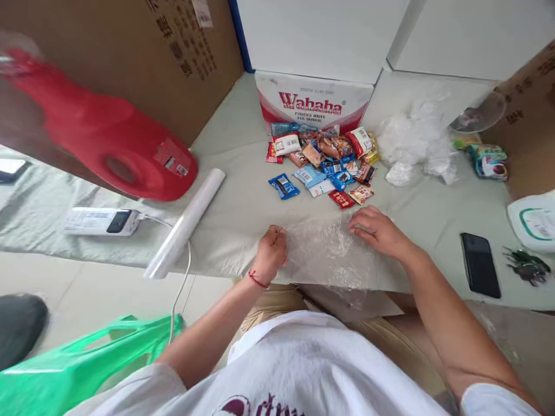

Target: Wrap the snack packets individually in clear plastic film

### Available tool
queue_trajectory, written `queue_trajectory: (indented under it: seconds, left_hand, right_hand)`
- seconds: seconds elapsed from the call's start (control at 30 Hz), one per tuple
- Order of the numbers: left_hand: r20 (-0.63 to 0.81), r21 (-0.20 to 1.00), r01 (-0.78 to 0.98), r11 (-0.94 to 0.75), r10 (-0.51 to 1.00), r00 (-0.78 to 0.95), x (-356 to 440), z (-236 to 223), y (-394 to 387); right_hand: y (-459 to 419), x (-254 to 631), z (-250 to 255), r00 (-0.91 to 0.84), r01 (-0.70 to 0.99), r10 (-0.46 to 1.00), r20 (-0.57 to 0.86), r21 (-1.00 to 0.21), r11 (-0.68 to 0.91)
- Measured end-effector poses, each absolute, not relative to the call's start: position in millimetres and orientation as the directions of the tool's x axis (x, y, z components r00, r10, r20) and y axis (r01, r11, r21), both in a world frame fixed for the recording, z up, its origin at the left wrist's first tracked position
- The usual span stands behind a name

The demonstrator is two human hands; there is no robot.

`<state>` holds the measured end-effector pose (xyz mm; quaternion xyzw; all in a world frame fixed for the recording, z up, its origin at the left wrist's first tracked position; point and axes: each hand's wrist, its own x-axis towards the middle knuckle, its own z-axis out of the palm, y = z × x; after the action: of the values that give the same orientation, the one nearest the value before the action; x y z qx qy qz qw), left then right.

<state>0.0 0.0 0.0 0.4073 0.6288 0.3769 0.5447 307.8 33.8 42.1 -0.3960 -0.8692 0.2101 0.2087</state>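
A thin, crinkled piece of clear plastic film (329, 251) is stretched between my hands at the front edge of the table; whether it is a bag or a single sheet I cannot tell. My left hand (272, 251), with a red string on its wrist, is closed on the film's left side. At the upper right of the film, my right hand (378, 231) pinches it between thumb and curled fingers. Just beyond lies a pile of small wrapped snacks (323, 159). A blue snack packet (284, 186) lies slightly apart, on the pile's left.
A roll of clear plastic (186, 225), a red jug (117, 144) and a white power bank with a cable (97, 221) are on the left. Crumpled clear plastic (411, 141), a phone (480, 264) and keys (528, 266) lie right. A Wahaba carton (314, 104) stands behind.
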Motion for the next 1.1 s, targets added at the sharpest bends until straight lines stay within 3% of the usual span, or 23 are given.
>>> queue_trajectory:
  seconds: [0.2, 0.33, 0.43, 0.57, 0.7, 0.77, 0.87, 1.0, 1.1]
  left_hand:
    - [-0.425, 0.901, 0.052, 0.431, 0.900, -0.095, 3, 0, 3]
    - [-0.455, 0.888, 0.046, 0.458, 0.888, -0.070, 2, 1, 7]
    - [-0.473, 0.876, 0.083, 0.476, 0.880, -0.050, 0, 1, 8]
    - [-0.481, 0.868, 0.140, 0.477, 0.877, -0.002, -4, 1, 7]
    - [-0.339, 0.899, 0.310, 0.309, 0.940, 0.046, -13, 0, 4]
    - [-0.240, 0.888, 0.422, 0.181, 0.966, 0.091, -18, 1, 1]
    - [-0.213, 0.831, 0.550, 0.083, 0.961, 0.177, -25, 7, -7]
    - [-0.207, 0.691, 0.722, 0.012, 0.961, 0.183, -32, 12, -24]
    - [-0.126, 0.539, 0.842, -0.030, 0.985, 0.116, -37, 15, -38]
  right_hand:
    - [15, 284, 34, -0.737, 0.598, 0.675, -0.033, -0.498, 0.628]
    - [6, 282, 17, -0.721, 0.579, 0.692, -0.028, -0.573, 0.580]
    - [7, 291, 22, -0.664, 0.543, 0.748, 0.000, -0.688, 0.482]
    - [19, 302, 49, -0.620, 0.478, 0.779, -0.089, -0.831, 0.286]
    - [35, 311, 75, -0.596, 0.470, 0.773, -0.218, -0.875, 0.116]
    - [45, 315, 81, -0.545, 0.516, 0.789, -0.282, -0.855, 0.050]
    - [66, 316, 83, -0.492, 0.619, 0.796, -0.354, -0.785, 0.033]
    - [101, 292, 83, -0.555, 0.714, 0.793, -0.250, -0.632, 0.301]
    - [124, 258, 83, -0.601, 0.747, 0.782, -0.163, -0.463, 0.477]
